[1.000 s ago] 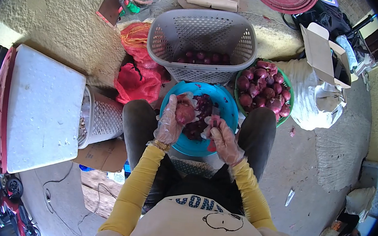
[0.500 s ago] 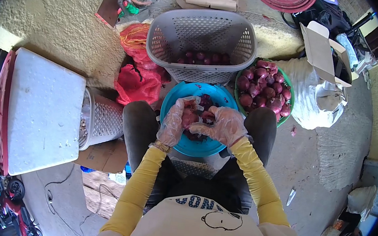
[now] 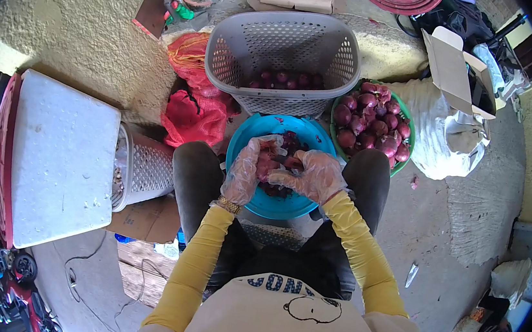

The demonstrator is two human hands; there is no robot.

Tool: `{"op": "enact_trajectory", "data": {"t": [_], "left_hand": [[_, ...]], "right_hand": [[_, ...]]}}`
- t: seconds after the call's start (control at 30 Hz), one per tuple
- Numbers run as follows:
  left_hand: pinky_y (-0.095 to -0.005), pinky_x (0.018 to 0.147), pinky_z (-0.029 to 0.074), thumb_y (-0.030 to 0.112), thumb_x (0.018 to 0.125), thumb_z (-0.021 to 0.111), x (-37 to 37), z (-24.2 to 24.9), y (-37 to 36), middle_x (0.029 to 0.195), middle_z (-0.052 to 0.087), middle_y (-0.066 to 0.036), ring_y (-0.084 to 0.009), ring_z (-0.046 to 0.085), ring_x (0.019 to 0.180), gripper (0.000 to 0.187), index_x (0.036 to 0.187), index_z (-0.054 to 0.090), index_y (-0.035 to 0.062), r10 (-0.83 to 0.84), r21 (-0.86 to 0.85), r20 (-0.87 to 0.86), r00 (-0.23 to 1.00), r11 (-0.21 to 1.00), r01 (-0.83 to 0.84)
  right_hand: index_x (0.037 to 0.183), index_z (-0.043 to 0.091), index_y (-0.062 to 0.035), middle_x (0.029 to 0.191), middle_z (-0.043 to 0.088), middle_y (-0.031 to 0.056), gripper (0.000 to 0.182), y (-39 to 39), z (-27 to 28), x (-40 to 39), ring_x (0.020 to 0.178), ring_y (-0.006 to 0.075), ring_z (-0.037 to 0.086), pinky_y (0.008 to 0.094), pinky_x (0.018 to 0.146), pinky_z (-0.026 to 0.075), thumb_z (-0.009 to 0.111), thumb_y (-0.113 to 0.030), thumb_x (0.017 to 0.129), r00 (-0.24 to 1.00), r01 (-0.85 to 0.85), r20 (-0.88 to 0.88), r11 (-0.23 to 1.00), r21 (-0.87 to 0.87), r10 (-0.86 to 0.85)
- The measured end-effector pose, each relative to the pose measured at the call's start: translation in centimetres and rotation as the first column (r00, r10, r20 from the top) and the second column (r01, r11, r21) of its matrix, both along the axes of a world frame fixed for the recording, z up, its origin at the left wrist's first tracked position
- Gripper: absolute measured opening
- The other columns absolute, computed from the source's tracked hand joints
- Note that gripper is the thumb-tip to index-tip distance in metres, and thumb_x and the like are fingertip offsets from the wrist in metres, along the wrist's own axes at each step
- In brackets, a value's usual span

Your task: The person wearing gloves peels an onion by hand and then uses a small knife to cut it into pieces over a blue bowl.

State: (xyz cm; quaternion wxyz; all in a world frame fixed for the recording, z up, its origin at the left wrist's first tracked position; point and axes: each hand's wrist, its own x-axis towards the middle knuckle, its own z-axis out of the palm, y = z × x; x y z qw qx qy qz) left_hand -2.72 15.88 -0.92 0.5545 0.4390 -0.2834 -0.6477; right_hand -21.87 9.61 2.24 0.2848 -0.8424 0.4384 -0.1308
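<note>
Over a blue basin [image 3: 237, 195], my left hand [image 3: 243, 171] in a clear plastic glove is closed around a red onion [image 3: 266, 166]. My right hand [image 3: 317, 176], gloved the same way, meets it from the other side, thumb and fingers pinched close against the onion. Something small and dark reddish shows at those right fingertips, and I cannot tell what it is. Loose dark purple onion skins [image 3: 278, 191] lie in the basin under both hands. A green basin [image 3: 412, 146] heaped with unpeeled red onions [image 3: 374, 122] stands to the right.
Behind the blue basin stands a grey perforated basket [image 3: 279, 106] with several shiny purple onions [image 3: 291, 80] at its bottom. Red mesh sacks [image 3: 196, 116] lie left of it. A white foam box [image 3: 62, 157] stands farther left, a white sack [image 3: 441, 136] at right.
Both hands stay over the blue basin around the onion. The right fingers have shifted very slightly against it.
</note>
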Motion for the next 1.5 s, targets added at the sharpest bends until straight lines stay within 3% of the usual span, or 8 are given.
{"op": "enact_trajectory", "data": {"t": [0.37, 0.53, 0.73, 1.03, 1.13, 1.37, 1.43, 1.5], "left_hand": [[-0.0317, 0.091, 0.056, 0.054, 0.110, 0.035, 0.1, -0.4, 0.0, 0.125, 0.065, -0.011, -0.0189, 0.068, 0.103, 0.063, 0.138, 0.055, 0.0014, 0.010, 0.001, 0.012, 1.000, 1.000, -0.010], [-0.0289, 0.081, 0.054, 0.064, 0.105, 0.040, 0.2, -0.2, 0.0, 0.110, 0.068, -0.008, -0.0141, 0.065, 0.092, 0.068, 0.133, 0.059, 0.0053, -0.030, 0.081, -0.055, 0.998, 0.996, 0.034], [-0.0261, 0.073, 0.050, 0.065, 0.104, 0.042, -0.3, -0.1, -0.2, 0.100, 0.067, -0.005, -0.0106, 0.059, 0.080, 0.070, 0.131, 0.060, 0.0034, 0.040, 0.103, -0.091, 0.995, 0.994, -0.031], [-0.0268, 0.090, 0.051, 0.064, 0.105, 0.039, 0.3, 0.4, -0.2, 0.118, 0.065, -0.008, -0.0134, 0.064, 0.098, 0.071, 0.129, 0.059, 0.0006, -0.093, 0.080, -0.055, 0.994, 0.992, 0.097], [-0.0284, 0.094, 0.051, 0.064, 0.105, 0.038, 0.6, 0.9, -0.1, 0.124, 0.063, -0.009, -0.0148, 0.064, 0.105, 0.072, 0.130, 0.058, 0.0006, -0.211, 0.093, -0.075, 0.975, 0.972, 0.218], [-0.0291, 0.097, 0.052, 0.065, 0.105, 0.034, 0.5, 0.7, 0.0, 0.122, 0.065, -0.009, -0.0161, 0.065, 0.106, 0.074, 0.133, 0.057, 0.0005, -0.195, 0.109, -0.120, 0.974, 0.972, 0.208], [-0.0307, 0.095, 0.054, 0.063, 0.105, 0.040, 0.6, 1.1, 0.1, 0.123, 0.066, -0.012, -0.0173, 0.066, 0.108, 0.070, 0.132, 0.060, 0.0006, -0.215, 0.105, -0.136, 0.967, 0.968, 0.230], [-0.0301, 0.095, 0.054, 0.062, 0.106, 0.040, 0.6, 0.9, 0.0, 0.123, 0.066, -0.011, -0.0165, 0.066, 0.107, 0.069, 0.131, 0.060, 0.0011, -0.228, 0.093, -0.123, 0.966, 0.966, 0.240]], "right_hand": [[0.093, 0.075, -0.0043, 0.076, 0.070, 0.0182, 0.076, -0.1, -1.1, 0.1, 0.075, 0.0363, 0.068, 0.0439, 0.070, 0.053, 0.072, -0.078, 0.074, 0.998, 0.013, 0.061, 0.996, 0.092, -0.018], [0.091, 0.078, -0.0070, 0.073, 0.071, 0.0142, 0.057, -0.4, -0.8, 0.0, 0.069, 0.0311, 0.067, 0.0409, 0.068, 0.052, 0.071, -0.064, 0.087, 0.990, -0.039, 0.141, 0.946, 0.321, -0.007], [0.090, 0.078, -0.0062, 0.075, 0.072, 0.0146, 0.053, -0.3, -0.3, -0.2, 0.070, 0.0310, 0.068, 0.0407, 0.069, 0.053, 0.077, -0.059, 0.084, 0.987, -0.077, 0.161, 0.922, 0.380, 0.016], [0.089, 0.074, -0.0039, 0.077, 0.071, 0.0170, 0.070, -1.2, 0.6, -0.5, 0.076, 0.0352, 0.070, 0.0434, 0.072, 0.054, 0.086, -0.069, 0.064, 0.990, -0.134, 0.046, 0.991, -0.011, 0.134], [0.090, 0.074, -0.0052, 0.075, 0.070, 0.0160, 0.071, -1.6, 1.2, -0.6, 0.075, 0.0358, 0.069, 0.0440, 0.072, 0.053, 0.086, -0.070, 0.062, 0.988, -0.154, -0.025, 0.987, 0.037, 0.155], [0.092, 0.075, -0.0093, 0.079, 0.068, 0.0146, 0.070, -1.4, 0.7, -1.0, 0.082, 0.0340, 0.068, 0.0452, 0.077, 0.051, 0.084, -0.072, 0.063, 0.990, -0.134, -0.030, 0.990, 0.033, 0.135], [0.108, 0.078, -0.0199, 0.079, 0.069, 0.0131, 0.078, -1.5, 0.1, -1.1, 0.081, 0.0332, 0.069, 0.0446, 0.075, 0.053, 0.073, -0.084, 0.064, 0.982, -0.173, -0.080, 0.985, -0.028, 0.170], [0.105, 0.078, -0.0162, 0.080, 0.069, 0.0139, 0.075, -1.7, 1.1, -0.9, 0.083, 0.0335, 0.068, 0.0447, 0.078, 0.052, 0.074, -0.080, 0.066, 0.976, -0.188, -0.104, 0.982, 0.019, 0.189]]}}
